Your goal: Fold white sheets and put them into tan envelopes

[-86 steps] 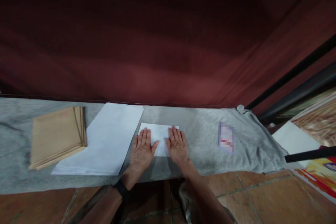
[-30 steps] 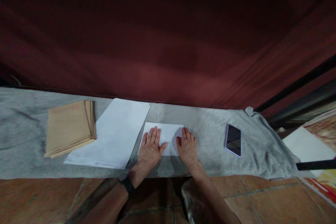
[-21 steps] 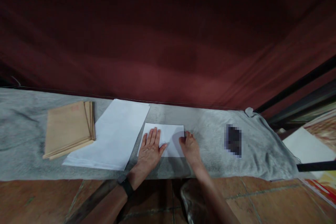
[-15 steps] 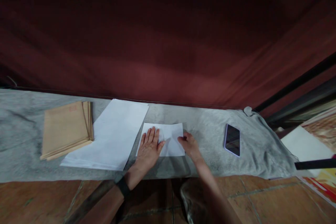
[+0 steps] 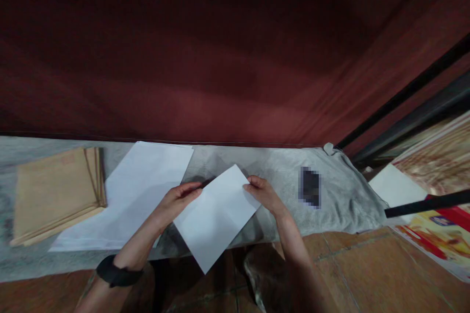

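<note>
Paper (image 5: pixel 216 217), one, in two hands (image 5: pixel 182 196) (image 5: pixel 265 193)

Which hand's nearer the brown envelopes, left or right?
Left. The left hand grips the smaller paper to the right of the brown envelopes, with large white sheets lying between; the right hand grips it farther right.

readable text: none | brown envelope (image 5: pixel 55 186), faint red print (image 5: pixel 68 160): illegible | colourful packaging (image 5: pixel 438 237): illegible

The white paper (image 5: pixel 216 217) hides some grey cloth (image 5: pixel 341 205); pixelation blurs a dark object (image 5: pixel 310 188).
</note>
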A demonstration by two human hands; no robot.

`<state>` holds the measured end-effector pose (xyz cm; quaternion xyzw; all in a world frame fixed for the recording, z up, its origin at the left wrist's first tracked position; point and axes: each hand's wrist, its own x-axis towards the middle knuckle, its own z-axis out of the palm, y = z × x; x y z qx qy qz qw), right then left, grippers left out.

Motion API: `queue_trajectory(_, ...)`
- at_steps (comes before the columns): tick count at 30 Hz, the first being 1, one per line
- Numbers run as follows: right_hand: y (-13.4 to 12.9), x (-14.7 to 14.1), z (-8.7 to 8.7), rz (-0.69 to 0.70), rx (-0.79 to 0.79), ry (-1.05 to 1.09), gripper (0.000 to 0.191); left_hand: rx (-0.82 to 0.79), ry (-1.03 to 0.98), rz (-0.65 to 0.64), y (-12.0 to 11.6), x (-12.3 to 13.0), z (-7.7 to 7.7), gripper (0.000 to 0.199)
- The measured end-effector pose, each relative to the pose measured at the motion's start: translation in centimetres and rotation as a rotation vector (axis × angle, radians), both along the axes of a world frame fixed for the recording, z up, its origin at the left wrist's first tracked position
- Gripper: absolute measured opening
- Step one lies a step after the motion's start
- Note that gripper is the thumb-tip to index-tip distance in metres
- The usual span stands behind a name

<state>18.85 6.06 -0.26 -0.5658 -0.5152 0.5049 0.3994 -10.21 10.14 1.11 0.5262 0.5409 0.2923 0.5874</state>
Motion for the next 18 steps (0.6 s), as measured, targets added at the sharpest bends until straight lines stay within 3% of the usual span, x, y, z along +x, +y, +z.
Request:
queue_trajectory(4,0.3,-0.9,-0.3,-0.010,0.045,-0.053,0.026,-0.245,-0.139,-0.128,-1.7,0.6,1.2,0.054)
queue_trajectory(6,0.4,-1.4,-0.4,-0.113,0.154,-0.210,0.026,-0.266,-0.157,-0.083,-1.8,0.7,0.8,0.052)
queue_trajectory(9,0.3,-1.7,-0.5,-0.213,0.354,-0.499,0.034,-0.256,-0.151,0.095,-0.9,0.1,-0.1,0.047)
queue_trajectory(13,-0.6,-2.2,-0.4,-0.019,0.524,-0.778,0.056,-0.303,-0.180,0.262,0.3,-0.6,-0.2,0.043)
queue_trajectory(18,-1.9,-3.1,-0.6,0.186,0.592,-1.018,0.081,-0.337,-0.194,0.385,0.3,-0.4,0.0,0.038)
